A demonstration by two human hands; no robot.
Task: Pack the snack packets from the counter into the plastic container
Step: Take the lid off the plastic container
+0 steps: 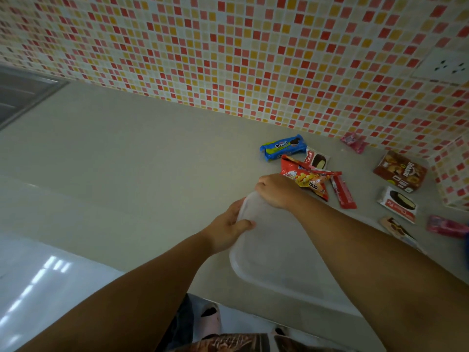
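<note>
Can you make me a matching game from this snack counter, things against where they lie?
Things:
1. blue cookie packet
2. brown biscuit box
3. plastic container
4. pink packet

Places:
A. held at its far end by both hands
B. far right, near the tiled corner
C. right against the back wall's foot
D. leftmost of the snacks

Pairs: 1-D, 2-B, 3-A, 4-C

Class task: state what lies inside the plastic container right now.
Nothing shows through the lidded, translucent plastic container. The right hand, its forearm and the left hand cover parts of it, so those parts stay unseen.
</note>
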